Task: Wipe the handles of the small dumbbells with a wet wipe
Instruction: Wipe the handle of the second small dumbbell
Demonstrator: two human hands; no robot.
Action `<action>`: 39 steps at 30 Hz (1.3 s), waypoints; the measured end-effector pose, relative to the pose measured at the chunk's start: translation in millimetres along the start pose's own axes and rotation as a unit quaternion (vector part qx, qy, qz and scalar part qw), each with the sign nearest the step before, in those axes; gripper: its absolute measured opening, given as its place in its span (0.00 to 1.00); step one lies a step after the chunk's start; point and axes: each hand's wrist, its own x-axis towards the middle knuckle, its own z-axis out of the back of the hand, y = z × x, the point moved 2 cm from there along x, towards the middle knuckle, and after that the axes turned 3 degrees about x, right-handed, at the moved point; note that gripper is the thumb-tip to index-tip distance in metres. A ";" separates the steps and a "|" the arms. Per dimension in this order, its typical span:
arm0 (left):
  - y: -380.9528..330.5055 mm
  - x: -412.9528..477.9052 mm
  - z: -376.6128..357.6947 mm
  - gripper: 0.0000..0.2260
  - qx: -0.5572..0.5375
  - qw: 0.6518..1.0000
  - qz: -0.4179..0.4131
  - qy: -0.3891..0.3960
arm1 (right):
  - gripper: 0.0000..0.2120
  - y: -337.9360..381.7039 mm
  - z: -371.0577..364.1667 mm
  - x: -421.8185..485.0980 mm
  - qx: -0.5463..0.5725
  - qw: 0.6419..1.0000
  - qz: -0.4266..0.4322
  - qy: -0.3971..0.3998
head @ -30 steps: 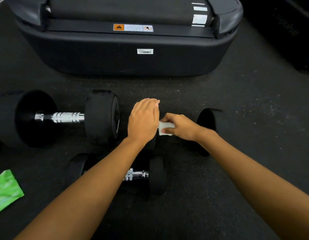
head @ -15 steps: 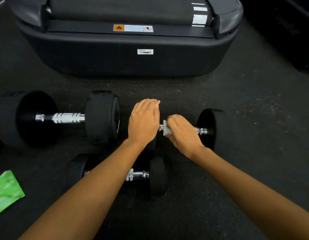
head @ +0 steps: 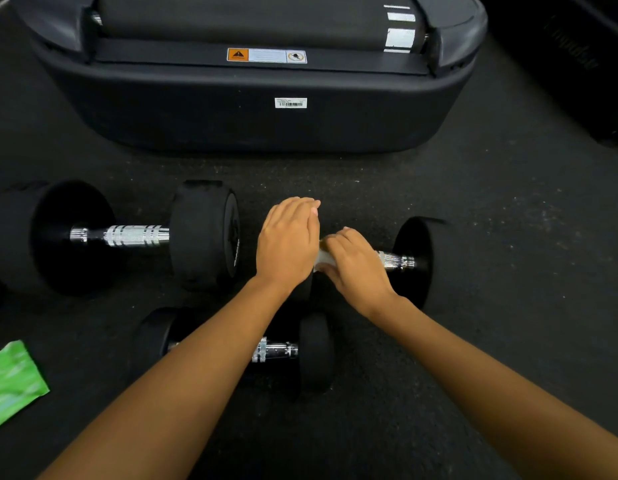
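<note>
— Where's the wipe?
— Down on the dark floor (head: pixel 474 220). My right hand (head: pixel 356 268) is curled round the wet wipe (head: pixel 324 259), wrapped on the handle (head: pixel 396 261) of the small dumbbell (head: pixel 418 258), near its left end.
— And your left?
— My left hand (head: pixel 288 244) lies flat, fingers straight, on that dumbbell's left head, just beside the right hand, gripping nothing.

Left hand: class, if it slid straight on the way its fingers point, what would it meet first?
Likely the treadmill base, across a strip of bare floor; nothing else lies ahead of the left hand. Depth is uncertain.
</note>
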 end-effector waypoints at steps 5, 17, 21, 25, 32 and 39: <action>-0.1 0.6 0.5 0.27 -0.007 1.000 0.004 0.000 | 0.18 -8.5 10.0 7.3 0.067 0.992 -0.053 0.092; 1.8 -0.8 -0.4 0.19 -0.006 1.000 0.010 0.007 | 0.16 -7.0 12.1 -6.9 0.006 0.997 -0.008 0.075; 1.7 -0.6 -0.2 0.21 -0.002 1.000 0.006 0.002 | 0.13 -19.5 23.6 -12.3 0.042 0.994 -0.058 0.085; 2.0 0.0 -1.4 0.18 -0.007 1.000 0.011 0.007 | 0.13 -22.5 24.7 6.8 0.096 0.963 -0.162 0.195; 2.9 0.4 -1.5 0.16 -0.007 1.000 0.015 0.016 | 0.14 -22.3 25.3 21.1 0.190 0.931 -0.165 0.265; 2.4 1.0 -1.6 0.19 -0.006 1.000 0.008 0.004 | 0.15 -29.9 29.3 21.8 0.180 0.930 -0.190 0.259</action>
